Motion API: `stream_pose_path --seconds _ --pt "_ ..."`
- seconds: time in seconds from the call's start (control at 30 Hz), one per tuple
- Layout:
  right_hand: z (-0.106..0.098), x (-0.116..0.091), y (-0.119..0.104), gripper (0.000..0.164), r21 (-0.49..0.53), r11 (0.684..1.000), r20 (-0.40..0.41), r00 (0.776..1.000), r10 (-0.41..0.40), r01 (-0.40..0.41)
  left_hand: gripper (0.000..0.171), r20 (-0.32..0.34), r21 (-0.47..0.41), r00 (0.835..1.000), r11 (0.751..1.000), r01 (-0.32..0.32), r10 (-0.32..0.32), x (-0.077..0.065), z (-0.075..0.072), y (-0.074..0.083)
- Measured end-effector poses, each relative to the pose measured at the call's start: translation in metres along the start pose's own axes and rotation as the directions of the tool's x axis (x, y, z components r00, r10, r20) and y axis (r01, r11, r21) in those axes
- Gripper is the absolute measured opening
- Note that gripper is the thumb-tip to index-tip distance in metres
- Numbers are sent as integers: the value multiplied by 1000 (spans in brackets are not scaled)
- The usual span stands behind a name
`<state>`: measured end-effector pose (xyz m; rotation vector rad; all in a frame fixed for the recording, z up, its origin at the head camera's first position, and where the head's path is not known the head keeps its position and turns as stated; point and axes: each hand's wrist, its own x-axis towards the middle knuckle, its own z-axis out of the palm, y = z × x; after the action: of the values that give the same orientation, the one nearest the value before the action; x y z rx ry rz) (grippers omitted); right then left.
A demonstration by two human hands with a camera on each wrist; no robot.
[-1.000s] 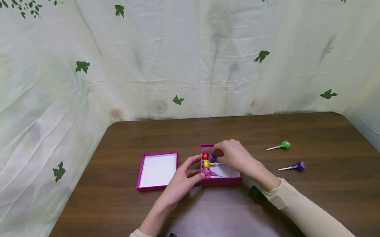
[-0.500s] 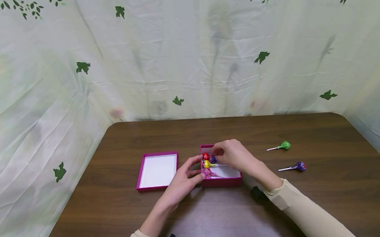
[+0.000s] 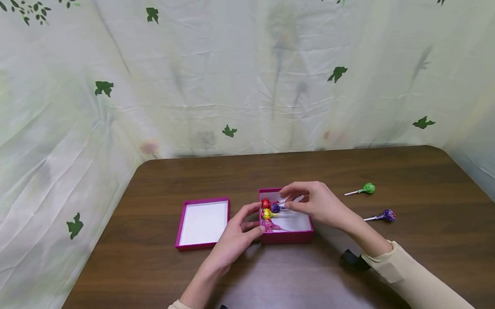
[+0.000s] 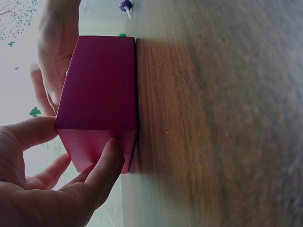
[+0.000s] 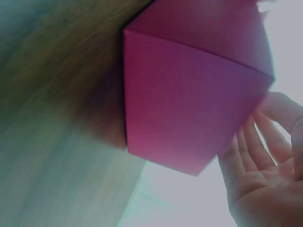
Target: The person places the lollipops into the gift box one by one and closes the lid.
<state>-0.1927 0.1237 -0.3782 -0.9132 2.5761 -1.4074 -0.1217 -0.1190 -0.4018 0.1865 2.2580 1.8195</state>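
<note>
Lollipops (image 3: 275, 208) in box (image 3: 287, 238), right fingers (image 3: 296, 186) beside one

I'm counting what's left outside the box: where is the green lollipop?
In the head view, the green lollipop lies on the table, right of the open box and beyond the loose purple lollipop.

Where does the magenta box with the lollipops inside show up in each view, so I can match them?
Head: the magenta box sits slightly right of centre, below the middle.
Left wrist: the magenta box stands left of centre.
Right wrist: the magenta box fills the upper middle.
Shared landmark: the right hand.
</note>
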Motion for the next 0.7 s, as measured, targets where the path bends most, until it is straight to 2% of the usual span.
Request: stream_pose_path --seconds 0.17,0.37,0.53,0.7 --pt "-14 -19 -7 25 30 998 -1 999 50 -50 57 -5 7 1000 1000 7 -7 0 0 0" --pt "-32 -41 3 28 23 995 -84 992 99 -97 57 -7 6 1000 1000 6 -6 0 0 0" --pt "-47 -62 6 31 44 980 -138 970 200 -195 57 -8 2 1000 1000 10 -10 -1 0 0" --pt "-61 -83 10 34 17 962 -195 943 270 -272 57 -10 3 1000 1000 11 -11 -1 1 0"
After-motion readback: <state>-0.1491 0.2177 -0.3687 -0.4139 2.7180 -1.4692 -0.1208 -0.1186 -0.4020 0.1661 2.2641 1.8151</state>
